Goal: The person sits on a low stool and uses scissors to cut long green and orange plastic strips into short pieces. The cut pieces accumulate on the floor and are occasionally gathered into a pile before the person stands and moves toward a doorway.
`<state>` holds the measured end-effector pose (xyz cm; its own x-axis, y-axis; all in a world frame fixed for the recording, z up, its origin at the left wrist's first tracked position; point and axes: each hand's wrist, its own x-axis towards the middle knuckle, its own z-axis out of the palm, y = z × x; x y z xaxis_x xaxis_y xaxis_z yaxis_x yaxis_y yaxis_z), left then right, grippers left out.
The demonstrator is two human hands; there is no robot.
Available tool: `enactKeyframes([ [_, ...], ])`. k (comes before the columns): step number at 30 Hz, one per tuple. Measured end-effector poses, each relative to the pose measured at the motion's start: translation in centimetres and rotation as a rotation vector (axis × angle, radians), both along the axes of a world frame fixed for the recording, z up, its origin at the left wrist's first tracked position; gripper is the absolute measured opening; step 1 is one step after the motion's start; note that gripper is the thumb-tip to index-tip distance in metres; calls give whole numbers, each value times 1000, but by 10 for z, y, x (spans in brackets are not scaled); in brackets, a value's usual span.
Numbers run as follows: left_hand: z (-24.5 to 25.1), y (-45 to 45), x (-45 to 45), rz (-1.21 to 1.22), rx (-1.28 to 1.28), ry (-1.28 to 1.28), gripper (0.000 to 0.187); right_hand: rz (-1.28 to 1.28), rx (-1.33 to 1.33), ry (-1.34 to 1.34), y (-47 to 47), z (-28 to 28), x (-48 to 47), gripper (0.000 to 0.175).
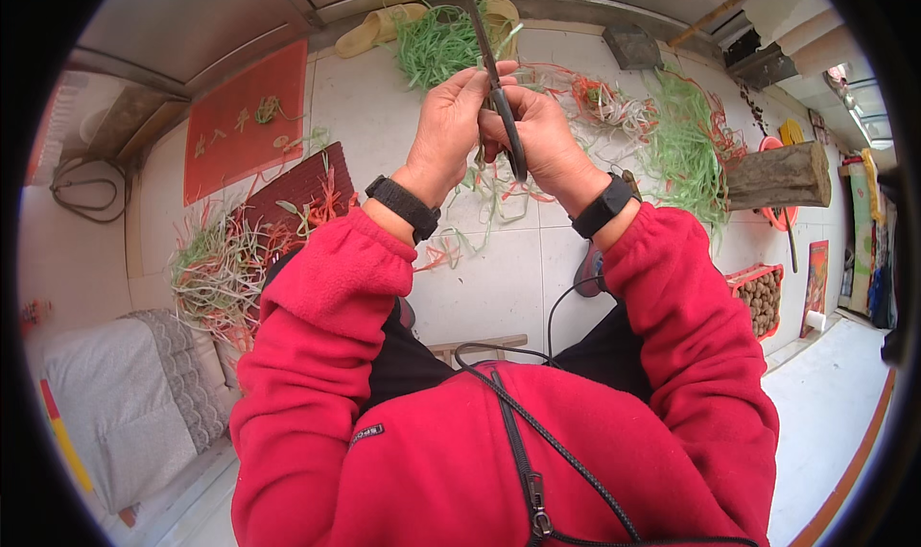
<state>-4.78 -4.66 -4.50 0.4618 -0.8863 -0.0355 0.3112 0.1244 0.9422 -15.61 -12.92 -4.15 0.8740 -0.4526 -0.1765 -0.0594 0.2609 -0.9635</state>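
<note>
In front of me, at the upper middle of the head view, both hands are raised close together. My right hand point(534, 126) is closed around the dark handles of scissors point(509, 126), whose blades point away from me. My left hand point(452, 115) pinches a pale green plastic strip point(509, 41) beside the blades; its fingers partly hide the strip. Beyond the hands a heap of green plastic strips point(439, 47) lies on the floor. Loose green and red strips point(493, 194) are scattered below the hands.
Tangled strips point(223, 259) lie at left near a red mat point(241, 122). On the right are more green strips point(683, 137), a wooden log point(781, 176) and a red basket point(781, 288) of round brown things. Yellow slippers point(378, 30) stand at the far wall. A black cord point(550, 317) crosses my lap.
</note>
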Motion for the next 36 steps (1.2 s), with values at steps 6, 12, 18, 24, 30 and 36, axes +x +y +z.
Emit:
enactKeyframes([
  [6, 5, 3, 16, -117, 79, -60, 44, -42, 140, -62, -12, 15, -7, 21],
  [12, 8, 17, 7, -516, 187, -190, 34, -96, 307, -167, -46, 28, -25, 13],
  [18, 22, 30, 41, -420, 237, -210, 23, -293, 294, -356, -137, 38, -70, 15],
  [24, 43, 49, 79, -407, 215, -108, 20, -558, 374, -528, -212, 36, -137, 12],
  [30, 62, 71, 107, -350, 277, -171, 21, -827, 444, -537, -267, 27, -198, 19],
  [36, 74, 89, 134, -220, 129, -161, 22, -909, 473, -386, -270, 5, -212, 16],
])
